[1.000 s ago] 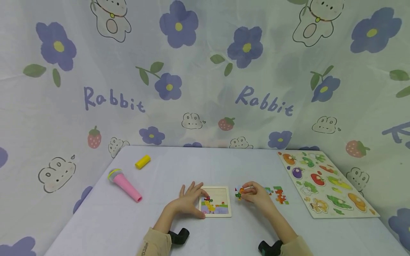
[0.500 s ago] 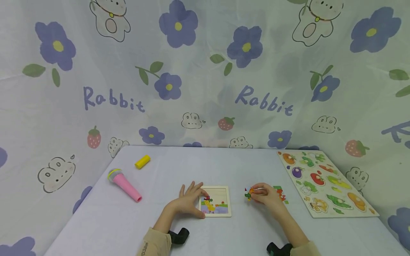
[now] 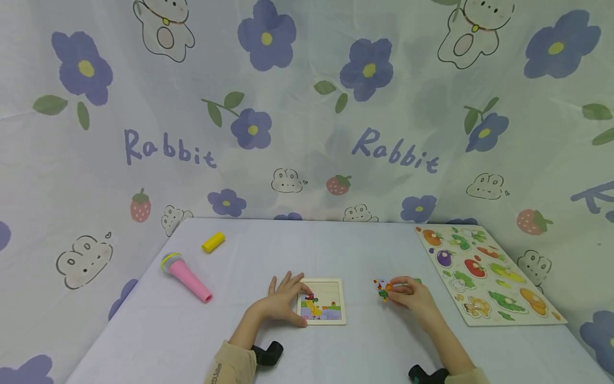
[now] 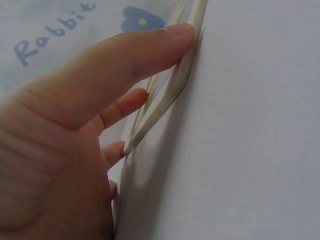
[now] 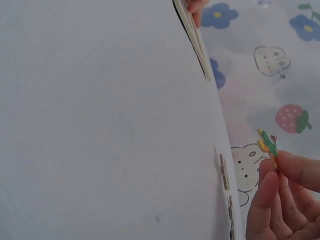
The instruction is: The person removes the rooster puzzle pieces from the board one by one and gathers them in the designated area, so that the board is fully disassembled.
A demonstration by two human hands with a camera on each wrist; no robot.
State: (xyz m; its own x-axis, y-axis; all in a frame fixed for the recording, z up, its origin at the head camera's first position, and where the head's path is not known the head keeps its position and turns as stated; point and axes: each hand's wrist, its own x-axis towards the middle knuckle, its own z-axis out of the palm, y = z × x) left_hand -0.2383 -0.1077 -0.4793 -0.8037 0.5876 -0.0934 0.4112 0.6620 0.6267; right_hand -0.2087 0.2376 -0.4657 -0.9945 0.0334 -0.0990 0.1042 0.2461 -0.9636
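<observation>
My left hand [image 3: 283, 303] lies spread on the left side of a small wooden puzzle tray [image 3: 343, 298]. Its thumb presses the tray's near-left edge, and a forefinger touches the picture inside. Some pieces fill the tray's lower part, showing a yellow figure [image 3: 314, 309]; bare wood shows above them. Right of the tray, my right hand [image 3: 416, 300] pinches a colourful jigsaw piece [image 3: 382, 289] between thumb and fingertips. The right wrist view has this piece [image 5: 269, 144] raised edge-on above the table. Other loose pieces [image 5: 223, 172] lie on the cloth, mostly hidden behind the right hand in the head view.
A pink toy microphone [image 3: 191, 279] and a yellow cylinder [image 3: 213, 242] lie at the left on the white table [image 3: 268, 250]. At the right is a large vegetable peg puzzle board [image 3: 489, 277]. A printed curtain [image 3: 307, 106] hangs behind the table.
My right hand has moved to the right, away from the tray, with the jigsaw piece still pinched, and now covers most of the loose pieces. The left hand has stayed in place.
</observation>
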